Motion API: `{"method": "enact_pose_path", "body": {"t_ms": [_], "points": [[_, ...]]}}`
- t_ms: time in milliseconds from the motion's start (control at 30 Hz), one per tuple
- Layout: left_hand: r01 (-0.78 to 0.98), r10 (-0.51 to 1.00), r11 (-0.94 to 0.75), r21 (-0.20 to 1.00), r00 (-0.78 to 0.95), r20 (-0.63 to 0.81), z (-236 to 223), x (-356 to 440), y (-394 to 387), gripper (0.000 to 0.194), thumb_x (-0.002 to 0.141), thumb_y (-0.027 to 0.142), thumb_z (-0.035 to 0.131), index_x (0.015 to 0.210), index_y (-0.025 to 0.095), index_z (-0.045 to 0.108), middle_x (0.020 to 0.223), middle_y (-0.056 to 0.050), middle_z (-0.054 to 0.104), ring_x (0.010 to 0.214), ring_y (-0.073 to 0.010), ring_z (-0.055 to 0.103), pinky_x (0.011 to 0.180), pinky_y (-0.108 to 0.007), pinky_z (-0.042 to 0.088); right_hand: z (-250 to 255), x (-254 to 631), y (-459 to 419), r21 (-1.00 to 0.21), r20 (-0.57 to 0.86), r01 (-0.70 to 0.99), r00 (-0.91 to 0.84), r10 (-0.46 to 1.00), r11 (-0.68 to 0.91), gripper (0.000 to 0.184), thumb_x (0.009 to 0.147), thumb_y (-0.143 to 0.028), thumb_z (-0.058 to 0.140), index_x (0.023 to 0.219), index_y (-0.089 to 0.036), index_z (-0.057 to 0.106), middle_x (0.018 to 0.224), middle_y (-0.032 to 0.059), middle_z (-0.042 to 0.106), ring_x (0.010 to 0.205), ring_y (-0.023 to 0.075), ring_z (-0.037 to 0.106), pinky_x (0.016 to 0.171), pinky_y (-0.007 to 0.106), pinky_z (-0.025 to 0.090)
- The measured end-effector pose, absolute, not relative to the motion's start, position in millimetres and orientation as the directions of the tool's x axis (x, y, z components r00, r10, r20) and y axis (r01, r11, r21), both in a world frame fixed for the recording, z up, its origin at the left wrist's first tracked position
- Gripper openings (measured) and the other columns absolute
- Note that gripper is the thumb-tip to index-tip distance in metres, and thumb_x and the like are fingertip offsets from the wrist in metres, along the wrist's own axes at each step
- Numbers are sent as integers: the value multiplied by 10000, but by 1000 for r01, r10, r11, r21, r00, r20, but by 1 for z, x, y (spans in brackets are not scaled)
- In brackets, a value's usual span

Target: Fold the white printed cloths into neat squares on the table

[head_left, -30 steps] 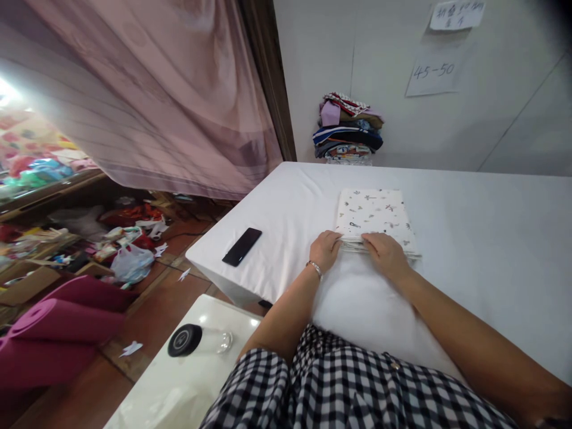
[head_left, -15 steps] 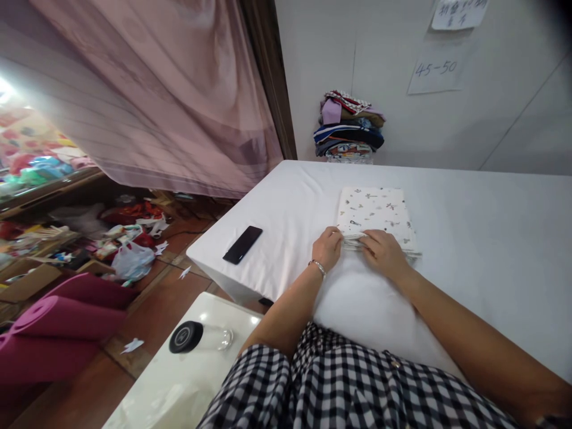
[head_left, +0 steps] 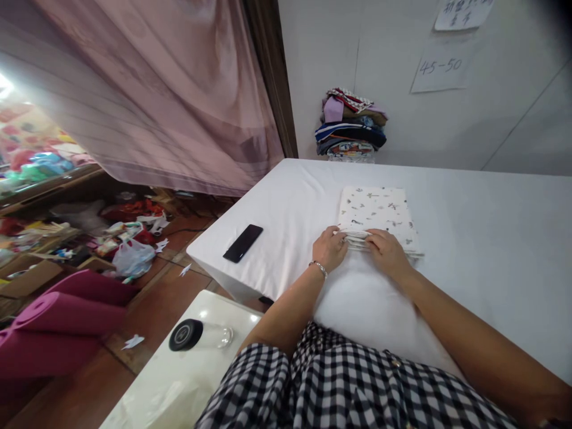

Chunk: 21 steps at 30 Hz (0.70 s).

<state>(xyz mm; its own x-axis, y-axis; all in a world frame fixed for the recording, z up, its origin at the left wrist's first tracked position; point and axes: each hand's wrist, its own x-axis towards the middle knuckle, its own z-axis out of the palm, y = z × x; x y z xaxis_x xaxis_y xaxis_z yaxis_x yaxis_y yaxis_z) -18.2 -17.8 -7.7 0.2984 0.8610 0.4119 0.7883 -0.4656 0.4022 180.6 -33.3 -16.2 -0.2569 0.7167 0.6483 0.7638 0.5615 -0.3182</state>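
While the folded white fabric [head_left: 375, 207], printed with small dark motifs, lies on the broad white cloth-covered surface [head_left: 482, 238], the left hand [head_left: 329, 247] grips its layered near-left corner and the right hand [head_left: 388, 251] its near edge. A flat black rectangular phone [head_left: 243, 243] rests to the left; beyond the surface's far edge rises a stack of multicoloured textiles [head_left: 351, 128].

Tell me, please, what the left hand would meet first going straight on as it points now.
Most likely the folded patterned cloth; the left hand appears to pinch its near edge. Whether it would push the layers or slide over them is unclear.
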Motion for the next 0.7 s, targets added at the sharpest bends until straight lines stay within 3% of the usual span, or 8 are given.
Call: {"method": "enact_pose_path", "body": {"t_ms": [167, 300, 500, 700], "points": [[832, 881, -424, 358, 287, 376, -11, -14, -14, 114, 867, 265, 560, 936, 252, 650, 1198, -14, 550, 975, -176, 568, 739, -282, 497, -18, 181, -33, -309, 642, 762, -275, 716, 570, 180, 897, -205, 429, 819, -208, 591, 1054, 101, 645, 950, 239, 580, 818, 417, 465], [783, 862, -462, 416, 286, 418, -9, -18, -13, 115, 865, 191, 524, 826, 218, 629, 1138, -15, 584, 947, -160, 576, 750, -278, 491, -19, 182, -33, -290, 636, 770, -288, 715, 569, 179, 905, -204, 422, 844, -201, 591, 1073, 103, 640, 957, 235, 577, 817, 403, 463], [678, 830, -522, 517, 265, 490, -4, -23, -14, 82, 788, 114, 563, 797, 193, 580, 1080, -45, 597, 927, -156, 582, 800, -286, 484, -21, 182, -34, -255, 614, 783, -322, 721, 567, 187, 909, -208, 425, 852, -198, 602, 1087, 100, 642, 977, 232, 575, 810, 388, 458], [698, 831, -505, 508, 235, 504, -8, -20, -12, 75, 798, 122, 555, 801, 196, 565, 1085, -39, 604, 891, -148, 590, 758, -270, 483, -21, 180, -34, -163, 583, 836, -347, 735, 524, 187, 896, -312, 505, 956, -185, 628, 1121, 107, 628, 985, 251, 562, 803, 393, 445]]}}
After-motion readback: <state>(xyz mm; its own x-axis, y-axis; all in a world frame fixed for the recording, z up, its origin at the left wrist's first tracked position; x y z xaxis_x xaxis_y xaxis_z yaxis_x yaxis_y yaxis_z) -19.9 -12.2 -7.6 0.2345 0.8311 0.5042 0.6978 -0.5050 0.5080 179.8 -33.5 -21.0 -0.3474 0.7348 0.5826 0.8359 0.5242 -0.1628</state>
